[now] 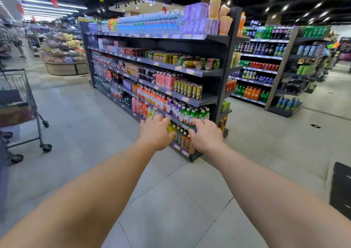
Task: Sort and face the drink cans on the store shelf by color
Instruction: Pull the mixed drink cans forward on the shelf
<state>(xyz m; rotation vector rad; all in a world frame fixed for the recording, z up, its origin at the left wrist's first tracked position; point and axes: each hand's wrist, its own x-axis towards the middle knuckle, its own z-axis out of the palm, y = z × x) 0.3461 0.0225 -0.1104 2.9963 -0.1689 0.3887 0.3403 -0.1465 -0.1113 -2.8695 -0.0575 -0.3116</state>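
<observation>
We stand on a pale tiled floor [79, 115] in a store aisle, under a dark ceiling with strip lights at the far left. At the left edge we see a wire shopping cart [20, 103] on castors, and beyond it a round display stand [64, 58] heaped with packaged goods. Ahead runs a long dark shelf unit [214, 97] whose top tier carries clear water bottles [150, 23] and purple packs [199, 18]. On the tier with the drink cans [190, 60], red, green and yellow cans stand mixed together, and near the right end some lie tipped on their sides. Two tiers lower we see a neat block of gold cans [188, 89], with juice bottles on the rows beneath.

Both our arms reach forward. Our left hand [154, 132] is held out with its fingers relaxed and slightly spread, gripping nothing. Our right hand [206, 135] is just beside it, fingers loosely bent and also holding nothing. Both hands appear in front of the lower bottle rows, and we cannot tell whether the fingertips touch the shelf edge. The mixed cans sit well above and beyond both hands, apart from the fingers.

To the right, a second shelf unit [281, 65] holds soda bottles, and a dark mat [340, 189] lies on the floor at the right edge.
</observation>
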